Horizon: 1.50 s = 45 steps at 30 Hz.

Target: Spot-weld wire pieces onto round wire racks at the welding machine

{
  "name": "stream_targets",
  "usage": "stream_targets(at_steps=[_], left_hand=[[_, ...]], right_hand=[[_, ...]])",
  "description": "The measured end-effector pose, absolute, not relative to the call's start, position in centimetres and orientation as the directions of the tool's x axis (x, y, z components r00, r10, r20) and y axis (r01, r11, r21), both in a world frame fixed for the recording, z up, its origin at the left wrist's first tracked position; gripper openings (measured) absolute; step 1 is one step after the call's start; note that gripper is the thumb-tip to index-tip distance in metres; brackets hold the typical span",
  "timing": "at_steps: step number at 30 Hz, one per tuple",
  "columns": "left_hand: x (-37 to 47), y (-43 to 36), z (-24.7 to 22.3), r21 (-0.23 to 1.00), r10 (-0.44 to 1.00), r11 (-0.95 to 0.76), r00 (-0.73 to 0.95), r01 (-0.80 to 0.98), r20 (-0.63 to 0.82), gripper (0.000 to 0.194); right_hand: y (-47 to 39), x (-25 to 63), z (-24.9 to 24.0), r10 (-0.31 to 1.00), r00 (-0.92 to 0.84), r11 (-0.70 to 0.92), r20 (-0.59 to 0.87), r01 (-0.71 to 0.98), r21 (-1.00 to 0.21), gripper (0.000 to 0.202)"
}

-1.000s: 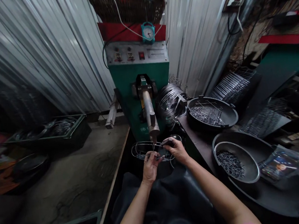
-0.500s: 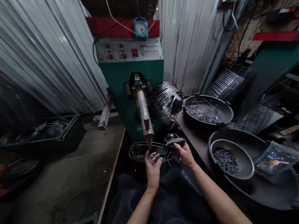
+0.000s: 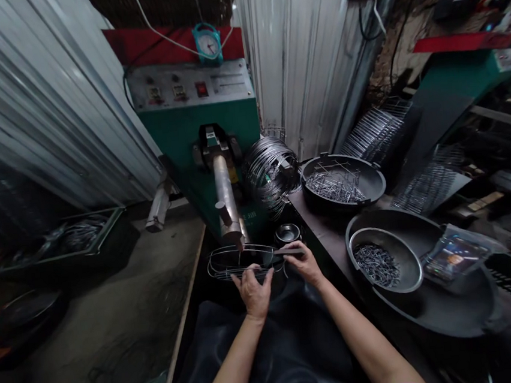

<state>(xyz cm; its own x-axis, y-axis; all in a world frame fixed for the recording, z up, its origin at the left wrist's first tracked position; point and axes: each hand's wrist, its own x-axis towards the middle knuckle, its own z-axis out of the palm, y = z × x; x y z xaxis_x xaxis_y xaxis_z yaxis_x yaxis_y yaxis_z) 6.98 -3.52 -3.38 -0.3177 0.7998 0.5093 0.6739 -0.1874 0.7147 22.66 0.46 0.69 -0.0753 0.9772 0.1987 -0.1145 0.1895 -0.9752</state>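
A teal clock (image 3: 207,42) sits high beyond the right grip (image 3: 302,264); a corrugated metal wall (image 3: 304,60) rises farther behind; right of that grip lies a plastic bag (image 3: 458,253); well left, a green crate (image 3: 109,231).

wire frame (image 3: 222,274) before machine (image 3: 175,133)

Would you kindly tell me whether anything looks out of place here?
Slightly: a white cable droops across the teal clock above the control panel, loose rather than tucked away. Nothing around the wire frame looks clearly spilled or damaged.
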Motion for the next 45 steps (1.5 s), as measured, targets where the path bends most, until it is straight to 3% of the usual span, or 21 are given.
stream_targets(at_steps=[8,12,17,23,31,45], left_hand=[[5.9,-4.4,-2.5,0.924,0.855,-0.182,-0.409,0.337,0.318,0.036],[5.1,-4.3,-1.9,0.967,0.857,-0.178,-0.453,0.184,0.244,0.039],[4.5,-4.3,-1.2,0.974,0.842,-0.178,-0.491,0.141,0.225,0.04],[4.5,-4.7,-1.5,0.986,0.841,-0.145,-0.516,0.082,0.166,0.04],[4.0,-3.9,-1.3,0.975,0.842,-0.21,-0.52,-0.075,0.142,0.038],[4.5,-2.8,-1.7,0.974,0.845,-0.206,-0.519,-0.089,0.131,0.038]], right_hand=[[1.1,20.8,2.5,0.938,-0.198,0.298,0.284,0.045,-0.953,0.02],[1.1,19.0,4.1,0.938,-0.209,0.303,0.275,0.115,-0.946,0.017],[1.1,17.8,5.1,0.927,-0.261,0.31,0.269,0.131,-0.942,0.02],[1.3,16.6,5.4,0.933,-0.186,0.349,0.309,0.242,-0.905,0.018],[1.4,16.0,6.0,0.951,-0.166,0.28,0.26,0.106,-0.954,0.019],[2.8,16.0,6.1,0.959,-0.152,0.255,0.239,0.101,-0.962,0.016]])
